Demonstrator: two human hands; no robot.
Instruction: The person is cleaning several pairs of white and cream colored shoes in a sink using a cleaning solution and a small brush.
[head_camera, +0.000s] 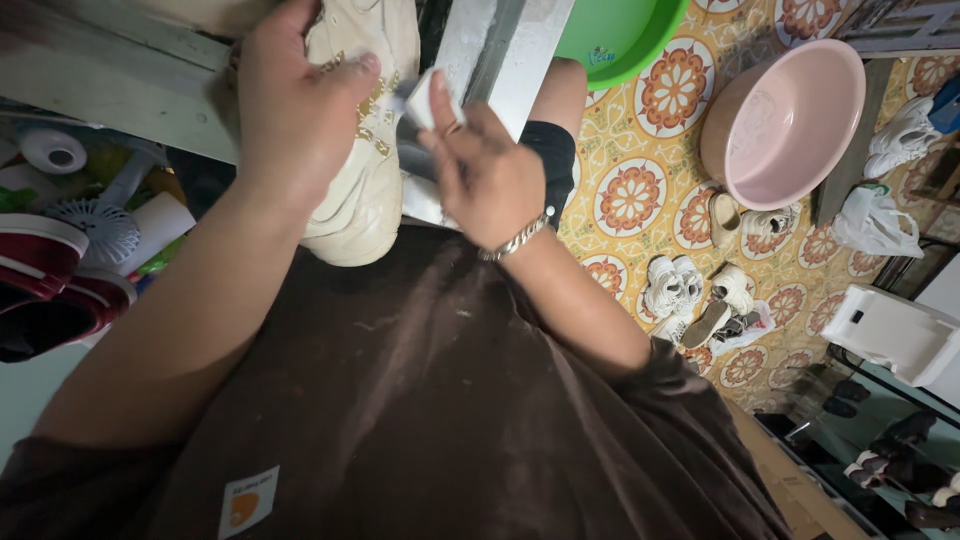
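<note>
left hand (295, 120) clamped over the cream sneaker (365, 190) resting on the wet metal ledge (500, 60), right hand (480, 165) pinching a small white sponge block (432, 98) against its side; shoe looks light, soft-sided, likely slick, grip the midfoot.

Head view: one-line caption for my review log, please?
Left hand grips a cream shoe while right hand presses a small white pad against it.

Matt cream shoe (365, 190), glossy plastic basin (785, 120)
</note>
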